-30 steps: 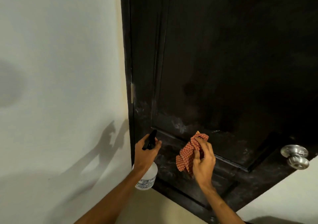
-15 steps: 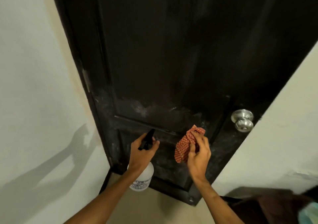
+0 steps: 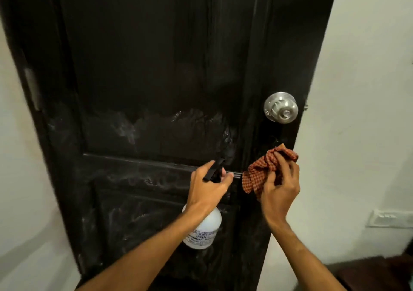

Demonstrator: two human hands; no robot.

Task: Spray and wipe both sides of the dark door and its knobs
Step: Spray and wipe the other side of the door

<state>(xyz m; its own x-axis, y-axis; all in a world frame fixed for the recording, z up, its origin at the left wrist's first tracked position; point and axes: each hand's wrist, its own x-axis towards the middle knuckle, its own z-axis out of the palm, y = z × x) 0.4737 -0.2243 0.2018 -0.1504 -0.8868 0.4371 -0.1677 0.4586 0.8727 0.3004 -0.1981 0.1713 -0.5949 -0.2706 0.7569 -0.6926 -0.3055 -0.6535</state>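
Smears of pale film (image 3: 125,129) run across the middle band of the tall dark panelled wooden door (image 3: 156,67), which fills the centre of the frame from its hinge side at the left to its latch edge at the right. Low in the middle, my left hand (image 3: 207,188) is curled tight round the neck of the white plastic spray bottle with the black trigger head (image 3: 204,230), nozzle towards the wood. Just right of it, my right hand (image 3: 279,192) pinches the bunched red checked cloth (image 3: 263,167) between thumb and fingers, close to the door's right stile. I cannot tell whether the cloth touches the wood. Above the cloth, right of centre, sits the round silver metal knob (image 3: 281,107), apart from both hands.

I judge this face to be sprayed and only partly wiped, with the knob coming up. The next move calls for raising the cloth and wrapping it round the knob, perhaps after a squirt.

Against half a second ago, both hands sit further right on the door. The cloth is now below the knob instead of left of it. Both grips are unchanged.
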